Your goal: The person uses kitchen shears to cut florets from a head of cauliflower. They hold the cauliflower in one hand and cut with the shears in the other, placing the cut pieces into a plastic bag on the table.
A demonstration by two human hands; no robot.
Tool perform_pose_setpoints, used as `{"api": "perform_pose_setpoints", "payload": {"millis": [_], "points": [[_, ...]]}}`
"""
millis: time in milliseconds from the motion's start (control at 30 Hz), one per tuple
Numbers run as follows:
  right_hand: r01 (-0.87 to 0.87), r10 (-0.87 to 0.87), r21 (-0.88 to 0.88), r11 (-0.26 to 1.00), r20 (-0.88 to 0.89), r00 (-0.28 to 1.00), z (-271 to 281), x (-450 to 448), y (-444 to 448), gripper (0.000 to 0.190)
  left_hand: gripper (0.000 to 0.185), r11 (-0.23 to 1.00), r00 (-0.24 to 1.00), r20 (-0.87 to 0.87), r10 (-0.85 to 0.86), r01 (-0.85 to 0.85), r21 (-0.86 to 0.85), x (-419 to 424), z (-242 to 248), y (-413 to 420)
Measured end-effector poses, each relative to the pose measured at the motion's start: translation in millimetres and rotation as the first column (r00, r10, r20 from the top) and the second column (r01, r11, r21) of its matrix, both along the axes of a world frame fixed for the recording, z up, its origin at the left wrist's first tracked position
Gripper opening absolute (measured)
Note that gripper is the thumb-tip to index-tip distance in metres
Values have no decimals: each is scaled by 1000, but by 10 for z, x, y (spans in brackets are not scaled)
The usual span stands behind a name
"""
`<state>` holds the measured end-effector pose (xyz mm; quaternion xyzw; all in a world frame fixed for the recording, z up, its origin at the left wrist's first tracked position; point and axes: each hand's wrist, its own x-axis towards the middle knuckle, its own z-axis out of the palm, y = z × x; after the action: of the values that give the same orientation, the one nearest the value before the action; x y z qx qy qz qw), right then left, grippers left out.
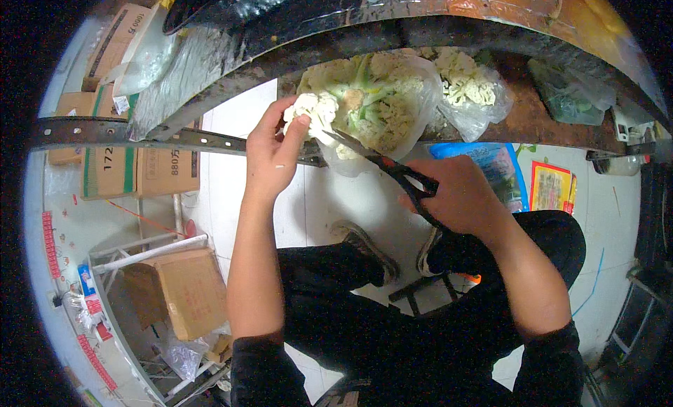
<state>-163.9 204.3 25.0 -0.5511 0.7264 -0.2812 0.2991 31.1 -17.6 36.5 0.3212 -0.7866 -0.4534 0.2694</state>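
Observation:
My left hand (272, 154) grips a white cauliflower floret (317, 111), with its thumb pressed on the near side. In my right hand (465, 194) is a pair of scissors with black handles (405, 178). The blades (349, 141) reach to the floret's lower right edge; whether they are cutting into it is hard to tell. Behind the floret, a large cauliflower head (391, 104) lies stem side up in a clear plastic bag (428, 91). A second clear bag (470, 118) with cauliflower pieces (468, 89) sits to its right.
The bags rest on a brown shelf (526, 125) beneath a tabletop's dark curved edge (368, 39). A greenish plastic bag (570, 94) lies farther right. Blue (489, 170) and yellow-red (549, 189) packets are on the floor. Cardboard boxes (168, 165) and a metal frame (152, 252) stand left.

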Motion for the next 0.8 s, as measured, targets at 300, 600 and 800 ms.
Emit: {"api": "perform_pose_setpoints", "payload": {"millis": [300,600,800], "points": [[76,-86,-40,996,-425,901,47,-162,-86,37,44,901,983,129,-134,174,-398,-281,-21,-89],[58,4,104,993,-518,855,16,-128,-149,33,43,876,977,140,-161,206,-436,-436,-275,-117],[59,7,111,992,-515,857,13,-126,-177,28,47,918,982,166,-92,149,-368,-422,-342,-71]]}}
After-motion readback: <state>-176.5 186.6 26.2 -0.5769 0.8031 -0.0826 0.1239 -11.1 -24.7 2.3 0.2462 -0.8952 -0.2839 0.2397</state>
